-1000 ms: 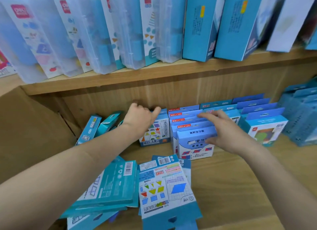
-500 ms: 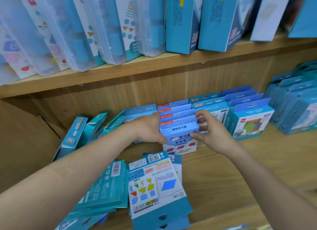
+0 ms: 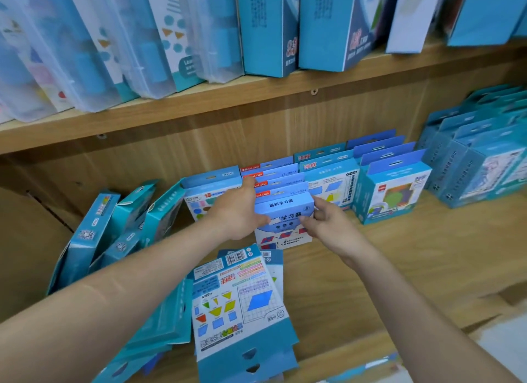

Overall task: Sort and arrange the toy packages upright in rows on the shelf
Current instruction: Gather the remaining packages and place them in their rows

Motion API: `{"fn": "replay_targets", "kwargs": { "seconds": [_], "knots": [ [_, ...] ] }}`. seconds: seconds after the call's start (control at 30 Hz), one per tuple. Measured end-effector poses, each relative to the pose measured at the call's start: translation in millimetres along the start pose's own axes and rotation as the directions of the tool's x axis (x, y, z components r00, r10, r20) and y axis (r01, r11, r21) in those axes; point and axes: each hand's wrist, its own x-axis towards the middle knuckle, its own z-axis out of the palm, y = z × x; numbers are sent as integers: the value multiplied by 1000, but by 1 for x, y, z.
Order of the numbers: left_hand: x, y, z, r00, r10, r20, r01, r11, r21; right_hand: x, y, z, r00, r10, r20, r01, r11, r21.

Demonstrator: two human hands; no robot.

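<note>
Left hand (image 3: 239, 211): curled round the left side of the light blue cardboard toy package (image 3: 285, 207), with the thumb on its front.
Right hand (image 3: 328, 225): pinches the right side of the same package, thumb in front and fingers on the side.
Package place: it stands upright at the front of a row of blue packages with red labels (image 3: 273, 174), in the middle of the lower wooden shelf (image 3: 399, 268). The row goes back toward the back wall.
In the way: a white and blue flat package with coloured shapes (image 3: 239, 305) lies flat just in front, near the front edge. A pile of flat teal boxes (image 3: 159, 325) lies under the left arm.
Left end: leaning teal boxes (image 3: 85, 240) tip over to the right.
Beside the row: a white box with coloured dots (image 3: 211, 194) is on the left. A blue box with a colourful tile picture (image 3: 396, 194) is on the right. A group of blue boxes (image 3: 479, 168) sits at the right end.
Upper shelf board (image 3: 199, 103): holds clear plastic cases (image 3: 85, 54) and tall blue boxes (image 3: 268, 26).
Change: one second ago the left hand was on the box with dots and the right hand lay on the row's tops. Half a second ago both hands had come to the front package, and they hold it the same way now.
</note>
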Motion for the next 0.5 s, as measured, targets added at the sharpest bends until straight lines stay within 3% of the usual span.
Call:
{"fn": "replay_targets", "kwargs": {
  "seconds": [0.07, 0.13, 0.2, 0.27, 0.4, 0.5],
  "knots": [
    [-3, 1, -1, 1000, 9, 9, -10, 1000, 24, -4, -3, -1, 1000, 25, 16, -25, 1000, 8],
    [-7, 1, -9, 1000, 9, 15, -9, 999, 32, -10, -5, -5, 999, 23, -29, -27, 991, -129],
    [-17, 0, -26, 998, 34, -46, -31, 998, 60, -20, -7, -12, 992, -24, -124, -16, 949, -313],
    [-36, -2, -44, 983, 95, -158, -86, 994, 66, -33, -11, -20, 981, -120, -154, 68, 949, -309],
    [-92, -10, -52, 949, 226, -219, -258, 957, -130, -67, -21, -18, 977, -209, 31, 212, 966, -147],
    [-129, -20, -34, 947, 283, -153, -295, 954, -56, -87, -25, -4, 959, -187, 215, 214, 971, -109]
  ]
}}
